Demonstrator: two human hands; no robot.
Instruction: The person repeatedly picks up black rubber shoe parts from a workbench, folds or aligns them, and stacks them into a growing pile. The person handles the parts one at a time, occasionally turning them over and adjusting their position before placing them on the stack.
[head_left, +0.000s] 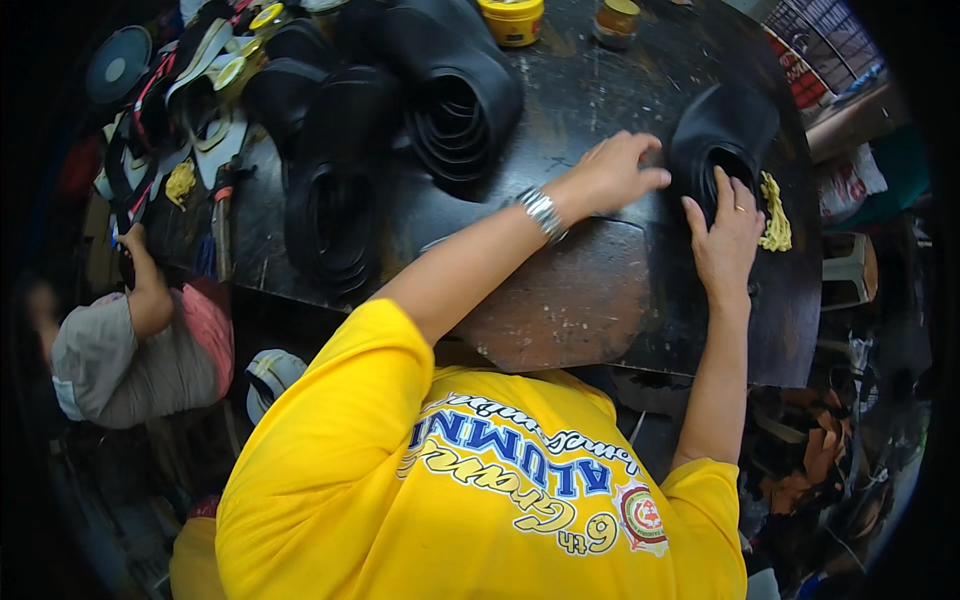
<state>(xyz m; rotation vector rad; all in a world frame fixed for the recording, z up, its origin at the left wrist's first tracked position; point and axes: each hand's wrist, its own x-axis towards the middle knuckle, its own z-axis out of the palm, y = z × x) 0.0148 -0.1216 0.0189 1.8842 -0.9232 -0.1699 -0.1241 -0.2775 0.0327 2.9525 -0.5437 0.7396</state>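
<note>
Black stack (735,108) is set nr R edge of tabletop (570,100), prob. for easy reach; R hand (728,238) is laid at its opening, maybe to steady it, grip can't be told; L hand (612,176) is held open nearby.

Worktable (590,100): black, scuffed, browner along the front
Plastic stool (845,253): white, right of the table
Grille (825,42): metal bars, upper right
Lower right: brown scraps (815,452), piled
Light: dim below the tabletop

The curved stack (735,112) is black; the bundle (776,218) pale yellow; the shirt (450,500) yellow, blue-lettered.
</note>
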